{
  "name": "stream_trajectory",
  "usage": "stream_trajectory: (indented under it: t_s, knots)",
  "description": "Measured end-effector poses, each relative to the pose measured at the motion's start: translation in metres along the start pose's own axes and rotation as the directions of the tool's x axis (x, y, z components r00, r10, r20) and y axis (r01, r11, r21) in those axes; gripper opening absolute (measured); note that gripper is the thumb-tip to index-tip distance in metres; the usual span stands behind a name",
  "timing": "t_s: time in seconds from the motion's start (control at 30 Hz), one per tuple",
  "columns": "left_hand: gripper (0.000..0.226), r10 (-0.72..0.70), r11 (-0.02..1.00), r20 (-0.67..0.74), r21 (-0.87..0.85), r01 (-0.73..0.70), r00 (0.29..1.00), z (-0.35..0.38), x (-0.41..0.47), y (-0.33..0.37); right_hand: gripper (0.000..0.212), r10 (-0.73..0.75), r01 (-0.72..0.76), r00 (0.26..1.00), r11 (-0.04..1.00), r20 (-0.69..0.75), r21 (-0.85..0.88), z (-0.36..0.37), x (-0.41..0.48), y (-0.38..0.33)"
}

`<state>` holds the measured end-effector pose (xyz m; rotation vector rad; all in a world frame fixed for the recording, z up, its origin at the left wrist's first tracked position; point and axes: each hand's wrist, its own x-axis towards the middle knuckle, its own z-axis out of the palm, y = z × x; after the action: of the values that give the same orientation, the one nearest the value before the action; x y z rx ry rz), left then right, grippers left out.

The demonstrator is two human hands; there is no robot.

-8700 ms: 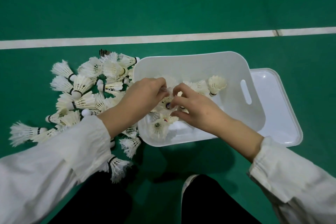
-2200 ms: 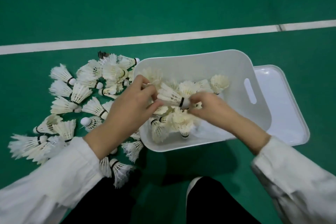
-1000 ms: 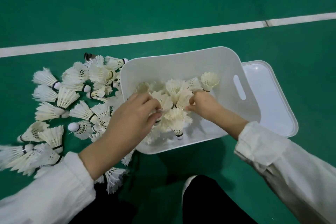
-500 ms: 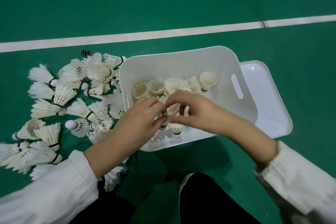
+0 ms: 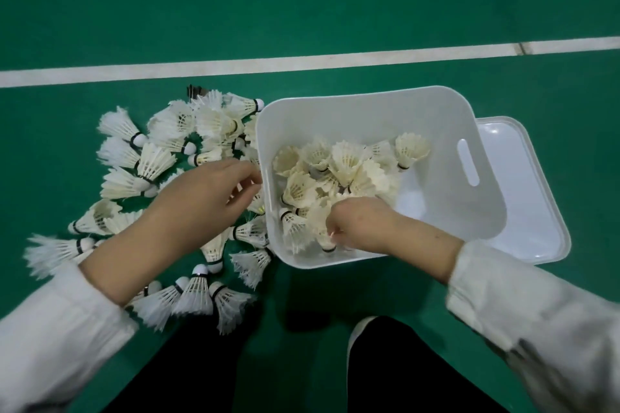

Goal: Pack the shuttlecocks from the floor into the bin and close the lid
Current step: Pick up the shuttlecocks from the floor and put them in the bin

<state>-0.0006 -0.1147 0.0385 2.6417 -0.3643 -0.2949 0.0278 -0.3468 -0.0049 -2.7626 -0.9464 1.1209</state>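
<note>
A white plastic bin (image 5: 432, 131) stands on the green floor with several white shuttlecocks (image 5: 339, 166) heaped in its left half. Many more shuttlecocks (image 5: 151, 161) lie scattered on the floor left of the bin. My left hand (image 5: 204, 201) hovers over that floor pile beside the bin's left wall, fingers loosely curved, nothing visibly held. My right hand (image 5: 364, 221) is down inside the bin's near part, its curled fingers holding a shuttlecock (image 5: 325, 233) among the others. The white lid (image 5: 526, 198) lies flat under and to the right of the bin.
A white court line (image 5: 302, 60) crosses the floor beyond the bin. My knees in black trousers (image 5: 412, 375) and a white shoe tip (image 5: 360, 327) are just in front of the bin. Green floor stretches all around.
My left hand has moved left, out of the bin and over the floor pile. My right hand has dropped lower into the bin's near part.
</note>
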Motion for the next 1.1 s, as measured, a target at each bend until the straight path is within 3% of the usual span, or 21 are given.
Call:
stream_trajectory:
  t_s: [0.13, 0.27, 0.3, 0.37, 0.43, 0.47, 0.57, 0.63, 0.73, 0.87, 0.97, 1.1]
  knots:
    - [0.018, -0.061, 0.998, 0.016, -0.009, 0.061, 0.998, 0.007, -0.018, -0.010, 0.009, -0.009, 0.027, 0.986, 0.994, 0.169, -0.107, 0.020, 0.021, -0.005]
    - [0.019, -0.126, 0.992, 0.100, 0.010, 0.126, 0.987, 0.016, -0.039, -0.026, 0.032, 0.023, -0.007, 0.964, 0.998, 0.266, -0.059, 0.006, 0.017, -0.003]
    - [0.019, -0.149, 0.989, 0.127, 0.023, 0.147, 0.981, 0.018, -0.046, -0.032, 0.034, 0.024, -0.012, 0.967, 0.999, 0.253, -0.046, -0.005, 0.012, -0.005]
    - [0.018, -0.210, 0.977, 0.155, 0.017, 0.210, 0.965, 0.018, -0.062, -0.047, 0.023, -0.062, 0.064, 0.996, 0.997, 0.058, -0.036, -0.034, 0.000, -0.019]
    - [0.016, -0.289, 0.953, 0.136, -0.058, 0.299, 0.948, 0.016, -0.080, -0.062, 0.018, -0.195, 0.203, 0.965, 0.979, -0.177, 0.033, -0.059, -0.011, -0.047]
    - [0.016, -0.323, 0.938, 0.116, -0.088, 0.334, 0.939, 0.016, -0.089, -0.070, 0.018, -0.263, 0.283, 0.939, 0.957, -0.223, 0.062, -0.066, -0.013, -0.064]
    - [0.014, -0.410, 0.903, 0.072, -0.109, 0.416, 0.909, 0.017, -0.114, -0.095, 0.019, -0.484, 0.484, 0.854, 0.873, -0.191, -0.050, -0.056, 0.004, -0.113]
    - [0.013, -0.454, 0.880, 0.058, -0.122, 0.458, 0.889, 0.019, -0.127, -0.110, 0.020, -0.562, 0.538, 0.818, 0.823, -0.121, -0.181, -0.037, 0.028, -0.138]
    - [0.014, -0.502, 0.852, 0.047, -0.143, 0.503, 0.864, 0.024, -0.143, -0.127, 0.023, -0.457, 0.430, 0.889, 0.845, -0.011, -0.318, -0.013, 0.064, -0.163]
    - [0.016, -0.542, 0.823, 0.046, -0.172, 0.541, 0.839, 0.036, -0.150, -0.144, 0.026, -0.071, 0.067, 0.997, 0.938, 0.001, -0.341, 0.000, 0.107, -0.176]
    - [0.028, -0.523, 0.830, 0.001, -0.228, 0.510, 0.852, 0.046, -0.136, -0.150, 0.025, 0.099, -0.112, 0.993, 0.969, -0.067, -0.221, 0.009, 0.131, -0.173]
    - [0.049, -0.440, 0.880, -0.090, -0.242, 0.409, 0.894, 0.057, -0.089, -0.147, 0.035, 0.136, -0.148, 0.986, 0.980, -0.093, -0.132, 0.024, 0.145, -0.176]
